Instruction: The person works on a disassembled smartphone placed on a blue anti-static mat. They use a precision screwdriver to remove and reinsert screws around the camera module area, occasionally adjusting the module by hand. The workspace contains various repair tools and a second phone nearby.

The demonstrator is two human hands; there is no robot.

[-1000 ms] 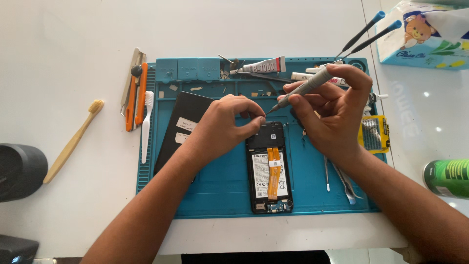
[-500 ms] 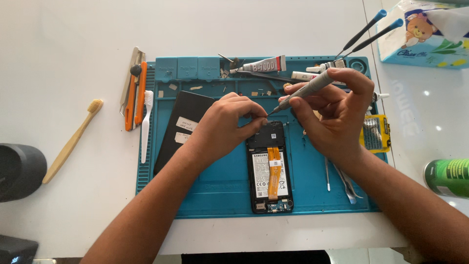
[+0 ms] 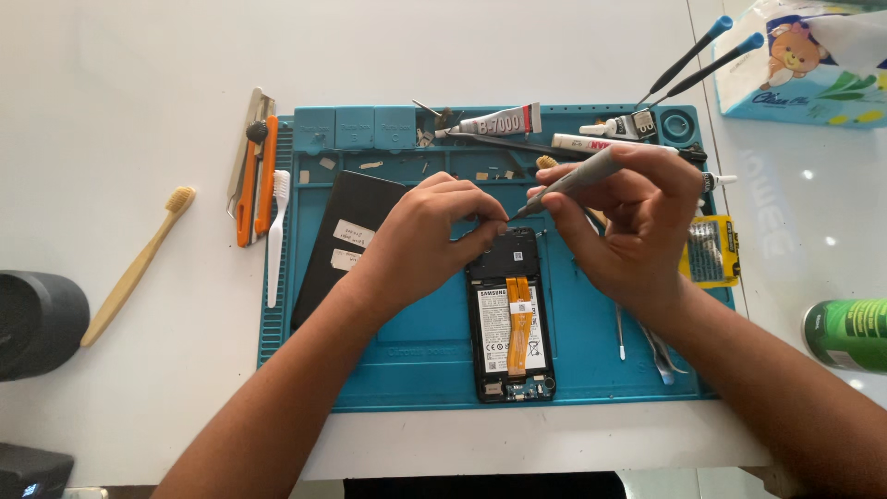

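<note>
Right hand (image 3: 637, 226) grips grey screwdriver (image 3: 575, 182) — tip at top edge of opened phone (image 3: 511, 314); left hand (image 3: 434, 236) closed, pinching the phone's top — blue mat (image 3: 416, 360) beneath.

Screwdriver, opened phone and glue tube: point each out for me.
Screwdriver (image 3: 577, 182), head view, on its grey handle.
Opened phone (image 3: 511, 337), head view, on its battery.
Glue tube (image 3: 499, 121), head view, on the tube's body.

Phone repair bench, blue work mat (image 3: 416, 356), glue tubes (image 3: 504, 121), opened phone (image 3: 511, 319), white table (image 3: 139, 92)
</note>
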